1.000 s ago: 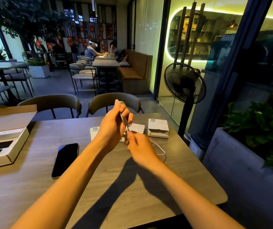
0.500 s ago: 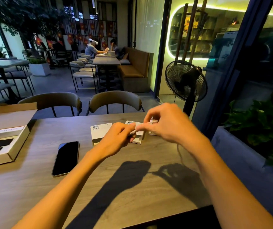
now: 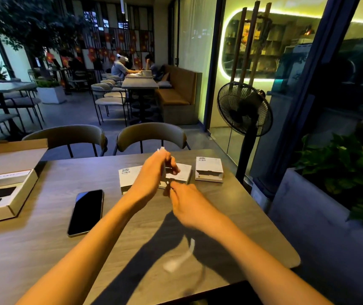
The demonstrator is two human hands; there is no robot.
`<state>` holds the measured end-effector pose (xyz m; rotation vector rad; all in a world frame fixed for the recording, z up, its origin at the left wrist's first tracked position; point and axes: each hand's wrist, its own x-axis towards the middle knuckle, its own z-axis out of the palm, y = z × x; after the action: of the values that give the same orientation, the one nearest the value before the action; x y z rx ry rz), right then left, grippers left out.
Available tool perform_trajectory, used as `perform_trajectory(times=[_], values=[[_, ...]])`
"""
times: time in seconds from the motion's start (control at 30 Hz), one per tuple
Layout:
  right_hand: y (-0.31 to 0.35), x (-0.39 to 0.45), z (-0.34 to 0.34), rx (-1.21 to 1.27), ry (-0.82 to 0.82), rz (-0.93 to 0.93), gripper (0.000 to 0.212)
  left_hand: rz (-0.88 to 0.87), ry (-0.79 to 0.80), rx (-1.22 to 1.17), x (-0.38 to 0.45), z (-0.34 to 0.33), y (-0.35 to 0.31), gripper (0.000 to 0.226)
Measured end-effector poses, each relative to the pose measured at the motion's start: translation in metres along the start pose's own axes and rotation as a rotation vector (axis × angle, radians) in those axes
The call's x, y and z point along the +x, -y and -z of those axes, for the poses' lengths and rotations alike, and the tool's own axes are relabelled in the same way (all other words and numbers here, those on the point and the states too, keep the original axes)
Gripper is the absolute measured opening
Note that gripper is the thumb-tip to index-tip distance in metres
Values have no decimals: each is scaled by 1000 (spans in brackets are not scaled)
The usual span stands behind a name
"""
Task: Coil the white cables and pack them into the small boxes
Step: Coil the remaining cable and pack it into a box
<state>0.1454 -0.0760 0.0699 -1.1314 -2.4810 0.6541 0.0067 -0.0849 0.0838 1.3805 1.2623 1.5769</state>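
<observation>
The thin white cable [image 3: 181,257] swings below the right hand [image 3: 189,203] as a smear, its plug end only a pale blur. The left hand [image 3: 154,172] covers the middle small white cardboard box [image 3: 182,172], hiding most of it. The large tan cardboard tray [image 3: 11,194] runs off the left edge. The barcode labels are too small to read.
</observation>
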Motion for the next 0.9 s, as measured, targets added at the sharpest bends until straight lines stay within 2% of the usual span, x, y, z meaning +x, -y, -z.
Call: perform_trajectory(times=[0.07, 0.13, 0.2, 0.3, 0.37, 0.43, 0.47, 0.57, 0.67, 0.77, 0.83, 0.9], values=[[3, -2, 2, -75, 83, 9, 24, -89, -50, 412, -3, 0, 13, 33], [5, -6, 5, -125, 166, 13, 22, -118, -95, 586, -7, 2, 18, 27], [6, -9, 13, -182, 172, 39, 22, -117, -6, 686, -11, 5, 20, 26], [2, -8, 35, -315, 131, 69, 24, -83, 212, 839, -19, 6, 19, 31], [-1, -7, 54, -405, 94, 118, 26, -45, 303, 790, -25, 9, 14, 35], [-4, -6, 71, -413, 24, 193, 16, -2, 311, 695, -27, 9, 9, 38], [-5, -6, 76, -407, -13, 241, 16, 31, 299, 633, -27, 7, 6, 39], [-9, -1, 81, -386, -142, 379, 20, 255, 140, 254, -27, -6, -3, 40], [-13, 5, 72, -492, -328, 444, 21, 162, 156, -57, -34, -6, -12, 34], [-12, 4, 54, -533, -480, 403, 26, 132, 229, -267, -34, -4, -19, 37], [-3, -2, 44, -381, -487, 346, 21, 127, 233, -338, -32, -7, -21, 42], [5, -3, 37, -33, -436, 229, 21, 124, 191, -401, -30, -9, -23, 43]])
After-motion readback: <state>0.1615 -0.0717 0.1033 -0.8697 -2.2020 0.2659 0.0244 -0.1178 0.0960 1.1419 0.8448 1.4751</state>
